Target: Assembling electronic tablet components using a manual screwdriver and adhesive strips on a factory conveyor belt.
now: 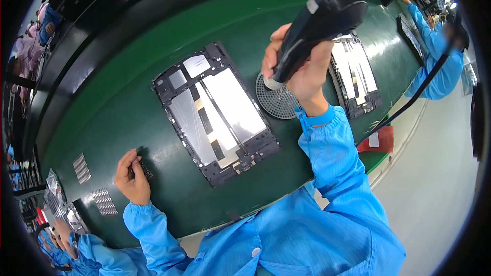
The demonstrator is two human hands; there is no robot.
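Note:
An opened tablet housing (235,107) lies at a slant on the green table in front of me, its silvery inside and black frame facing up. My right hand (307,74) is wrapped round a black electric screwdriver (319,20), raised to the right of the housing. The tool's pale tip end hangs over a round grey perforated tray (271,105). Left of the housing, my left hand (134,179) is closed, fingers curled, at a small dark speckled piece (147,170). Most of that piece is hidden by the hand, so its kind cannot be made out.
Two small sheets of metal parts, an upper one (82,168) and a lower one (105,202), lie at the left. A second opened tablet (356,76) sits right of the tray. A black cable (414,94) crosses at the right. Co-workers in blue (437,71) sit at both sides.

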